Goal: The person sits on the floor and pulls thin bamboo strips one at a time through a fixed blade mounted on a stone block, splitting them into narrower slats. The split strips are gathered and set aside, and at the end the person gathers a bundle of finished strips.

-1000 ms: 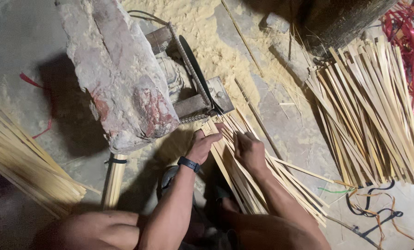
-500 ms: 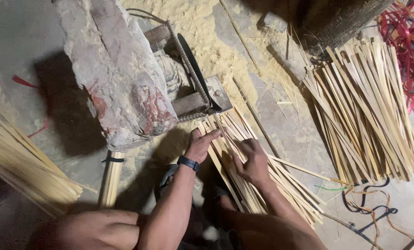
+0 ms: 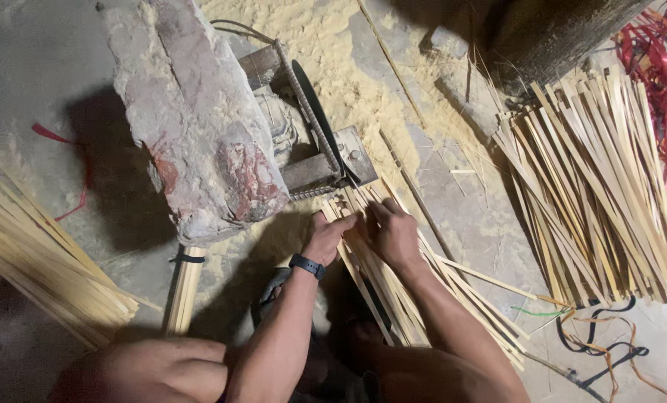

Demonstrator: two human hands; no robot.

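A bundle of thin pale bamboo strips (image 3: 423,287) lies on the floor in front of me, its far ends against a small metal cutting machine (image 3: 315,153). My left hand (image 3: 329,235), with a dark band on its wrist, rests on the strip ends at the left. Beside it, my right hand (image 3: 393,231) presses on the same strip ends, fingers curled over them. Both hands sit just below the machine's dark blade (image 3: 311,108).
A large rough stone block (image 3: 199,123) weighs on the machine at the left. Sawdust (image 3: 348,60) covers the floor behind. A big heap of bamboo strips (image 3: 609,179) lies at right, another heap of strips (image 3: 35,254) at left, and red cord (image 3: 658,67) at top right.
Both hands have slid forward along the bundle toward the machine and closed together on the strip ends. The view has shifted slightly.
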